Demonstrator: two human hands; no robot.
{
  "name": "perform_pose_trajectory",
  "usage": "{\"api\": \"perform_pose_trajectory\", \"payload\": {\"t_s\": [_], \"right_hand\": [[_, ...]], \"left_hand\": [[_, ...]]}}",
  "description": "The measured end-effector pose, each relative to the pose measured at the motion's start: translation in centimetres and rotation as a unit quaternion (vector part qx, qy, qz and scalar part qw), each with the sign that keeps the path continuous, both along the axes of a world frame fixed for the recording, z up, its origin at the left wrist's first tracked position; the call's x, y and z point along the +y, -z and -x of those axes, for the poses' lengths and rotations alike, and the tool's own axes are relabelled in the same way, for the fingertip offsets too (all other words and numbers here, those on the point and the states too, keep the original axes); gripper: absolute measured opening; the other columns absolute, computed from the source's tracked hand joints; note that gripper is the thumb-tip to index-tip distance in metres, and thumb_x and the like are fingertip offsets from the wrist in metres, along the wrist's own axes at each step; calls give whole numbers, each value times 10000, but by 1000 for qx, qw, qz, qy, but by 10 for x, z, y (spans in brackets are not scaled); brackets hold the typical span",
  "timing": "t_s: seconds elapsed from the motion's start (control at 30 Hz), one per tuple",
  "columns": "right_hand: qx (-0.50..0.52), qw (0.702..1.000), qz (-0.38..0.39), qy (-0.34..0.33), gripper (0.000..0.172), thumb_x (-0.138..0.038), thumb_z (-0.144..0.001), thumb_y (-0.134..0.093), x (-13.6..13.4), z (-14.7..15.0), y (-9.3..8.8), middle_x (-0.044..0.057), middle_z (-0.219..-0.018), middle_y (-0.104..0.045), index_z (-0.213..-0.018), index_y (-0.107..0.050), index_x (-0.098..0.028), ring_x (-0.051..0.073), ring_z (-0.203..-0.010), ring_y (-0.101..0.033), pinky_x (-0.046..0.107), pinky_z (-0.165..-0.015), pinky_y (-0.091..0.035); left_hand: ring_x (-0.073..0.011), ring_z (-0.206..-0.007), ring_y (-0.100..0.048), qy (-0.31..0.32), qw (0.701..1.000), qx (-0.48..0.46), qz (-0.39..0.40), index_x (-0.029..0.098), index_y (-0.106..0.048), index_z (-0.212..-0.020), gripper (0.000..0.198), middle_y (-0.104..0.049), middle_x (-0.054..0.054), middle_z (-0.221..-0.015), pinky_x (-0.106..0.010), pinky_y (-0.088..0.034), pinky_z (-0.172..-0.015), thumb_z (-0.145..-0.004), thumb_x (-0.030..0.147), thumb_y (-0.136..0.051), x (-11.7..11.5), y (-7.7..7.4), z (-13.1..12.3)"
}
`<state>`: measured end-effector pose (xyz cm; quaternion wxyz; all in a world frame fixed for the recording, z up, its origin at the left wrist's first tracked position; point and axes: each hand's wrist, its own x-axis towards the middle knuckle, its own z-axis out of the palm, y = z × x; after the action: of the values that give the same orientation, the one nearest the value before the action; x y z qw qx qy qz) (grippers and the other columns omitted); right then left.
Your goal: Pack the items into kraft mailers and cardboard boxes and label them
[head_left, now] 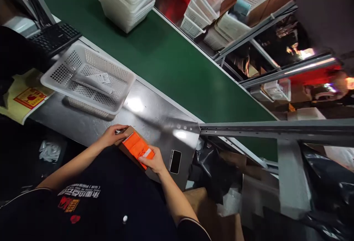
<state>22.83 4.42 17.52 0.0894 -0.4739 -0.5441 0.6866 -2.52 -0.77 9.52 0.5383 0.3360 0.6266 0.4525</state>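
Both my hands hold a small orange box (136, 147) at the near edge of a steel worktop (155, 119). The orange box lies against a brown cardboard piece (124, 151), partly hidden beneath it. My left hand (110, 136) is closed on the box's far left end, fingers curled over the cardboard edge. At the near right corner, my right hand (154, 161) pinches the box, next to a white label on it.
A white perforated basket (65, 67) with a bagged item stands on the worktop to the left. A black phone (175, 161) lies right of my hands. Beyond runs a green conveyor belt (171, 64) with stacked white baskets (125, 1). A keyboard (55, 36) and yellow paper (27, 97) lie at left.
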Motion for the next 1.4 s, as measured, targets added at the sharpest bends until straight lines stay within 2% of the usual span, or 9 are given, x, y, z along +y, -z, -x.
{"api": "perform_pose_trajectory", "payload": {"t_s": [0.1,0.23,0.4,0.73,0.93,1.03,1.13,1.3,1.4], "right_hand": [[29,999,-14,-24,625,-699,-518,-939,-4,-19,11,-20,-624,-573,-718,-625,-198,113,-566,-431,261,-522,-381],[48,998,-21,-37,629,-686,-479,-941,-6,-29,17,-29,-587,-559,-694,-594,-208,110,-541,-428,258,-500,-359],[79,996,-15,-38,602,-643,-519,-960,-7,-26,17,-27,-629,-587,-741,-618,-201,106,-542,-453,263,-527,-400],[78,996,-23,-36,583,-622,-555,-971,-6,-26,13,-39,-622,-545,-739,-617,-197,99,-551,-417,249,-514,-348],[64,997,-35,-37,566,-616,-554,-960,-4,-21,9,-35,-636,-563,-764,-666,-180,96,-559,-415,242,-513,-336],[53,997,-41,-35,562,-634,-557,-947,-5,-21,7,-34,-631,-552,-735,-646,-193,106,-562,-411,243,-499,-333],[41,997,-39,-43,549,-624,-570,-942,-6,-22,4,-31,-639,-565,-739,-639,-198,113,-569,-422,253,-514,-349],[-10,997,-31,-72,496,-580,-665,-929,-2,-13,-17,-26,-694,-600,-836,-700,-175,119,-623,-461,253,-571,-363],[-78,986,-60,-134,401,-511,-749,-905,2,-4,-39,-23,-732,-627,-922,-759,-180,127,-665,-488,247,-591,-372]], "left_hand": [[-347,-1198,-700,-5,998,59,-12,168,-853,-1060,695,-773,-168,-1218,-478,-555,-1072,-880,795,-614,-5,-18,0],[-305,-1126,-686,86,991,99,-33,187,-842,-873,658,-717,-145,-1176,-434,-578,-1024,-985,736,-497,-8,-64,0],[-238,-984,-677,120,992,0,-46,168,-819,-823,602,-686,-126,-1099,-345,-599,-871,-993,675,-541,-10,-101,-4],[-142,-653,-549,71,992,-84,57,160,-651,-749,473,-631,-19,-717,-267,-442,-632,-719,612,-786,-3,-87,-19],[-126,-535,-497,47,986,-117,105,206,-551,-816,437,-558,41,-598,-245,-389,-520,-704,575,-756,-3,-89,-23],[-138,-523,-508,81,982,-117,124,216,-552,-881,467,-574,43,-599,-247,-404,-502,-699,589,-767,-5,-88,-19],[-143,-551,-517,162,972,-134,107,201,-571,-775,481,-583,7,-646,-266,-427,-528,-750,660,-712,-4,-87,-14],[-157,-639,-515,140,988,61,-7,182,-636,-698,432,-598,-25,-680,-271,-377,-601,-855,584,-623,-1,-83,3],[-163,-644,-535,151,980,132,-12,174,-681,-685,454,-645,-43,-690,-274,-361,-607,-865,583,-598,1,-73,17]]}}
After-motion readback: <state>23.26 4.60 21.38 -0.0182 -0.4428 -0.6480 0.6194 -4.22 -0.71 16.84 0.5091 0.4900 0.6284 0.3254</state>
